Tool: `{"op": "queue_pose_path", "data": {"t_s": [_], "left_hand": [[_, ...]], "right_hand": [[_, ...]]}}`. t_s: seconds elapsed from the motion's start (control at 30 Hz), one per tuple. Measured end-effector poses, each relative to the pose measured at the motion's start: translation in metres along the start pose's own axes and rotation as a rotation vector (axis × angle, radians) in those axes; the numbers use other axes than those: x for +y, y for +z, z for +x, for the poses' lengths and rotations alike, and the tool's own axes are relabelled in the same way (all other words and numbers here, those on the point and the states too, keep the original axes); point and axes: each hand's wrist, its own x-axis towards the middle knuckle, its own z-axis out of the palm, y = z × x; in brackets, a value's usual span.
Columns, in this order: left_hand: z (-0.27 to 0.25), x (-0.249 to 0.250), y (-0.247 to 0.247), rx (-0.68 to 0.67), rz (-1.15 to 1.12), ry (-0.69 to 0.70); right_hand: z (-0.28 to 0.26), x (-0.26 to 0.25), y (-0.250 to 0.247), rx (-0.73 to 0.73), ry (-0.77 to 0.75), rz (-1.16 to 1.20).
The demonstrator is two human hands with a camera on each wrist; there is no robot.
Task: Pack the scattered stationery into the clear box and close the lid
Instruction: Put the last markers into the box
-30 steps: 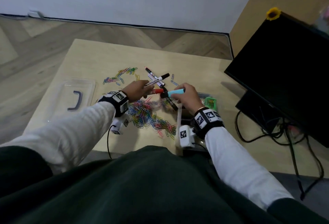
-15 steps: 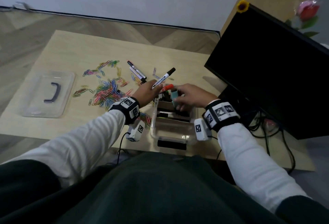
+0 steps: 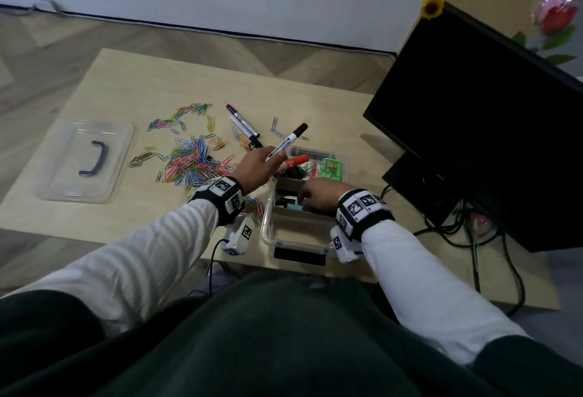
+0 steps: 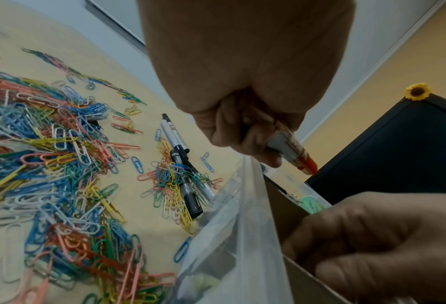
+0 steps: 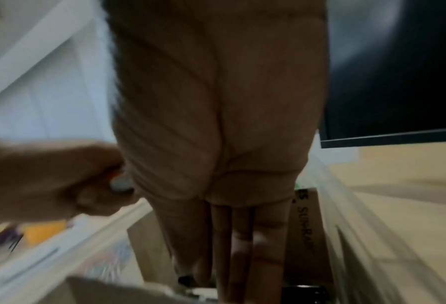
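A moment ago both hands held pens over the tabletop (image 3: 132, 81). Now the right hand (image 3: 315, 196) has gone down into the clear box (image 3: 268, 229) with straight fingers, setting the teal pen (image 3: 295, 207) inside. The left hand (image 3: 257, 166) still grips a black marker (image 3: 285, 144) and a red marker (image 3: 293, 163) just above the box. Paper clips (image 3: 192, 160) and the lid (image 3: 85, 160) still wait to the left.

Right hand (image 5: 216, 123) fingers (image 5: 242, 246) straight, reaching down inside clear box (image 5: 351, 236), beside brown carton (image 5: 307, 236) (print blurred); left hand (image 5: 47, 181) left of box.
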Motion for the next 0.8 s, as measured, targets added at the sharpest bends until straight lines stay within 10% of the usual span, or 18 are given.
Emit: {"op": "queue_pose_path", "data": {"t_s": [0.17, 0.33, 0.6, 0.8], "left_hand": [[-0.002, 0.010, 0.009, -0.055, -0.224, -0.061], [0.003, 0.015, 0.020, -0.070, -0.217, -0.011], [0.005, 0.014, 0.015, -0.111, -0.070, 0.009], [0.005, 0.016, 0.011, -0.179, 0.115, 0.081]], "right_hand": [[-0.021, 0.005, -0.009, 0.215, 0.010, 0.883], [-0.026, 0.003, -0.013, 0.483, -0.008, 1.229], [-0.036, 0.025, -0.019, 0.476, -0.025, 1.108], [-0.045, 0.019, -0.027, 0.305, -0.021, 0.286]]}}
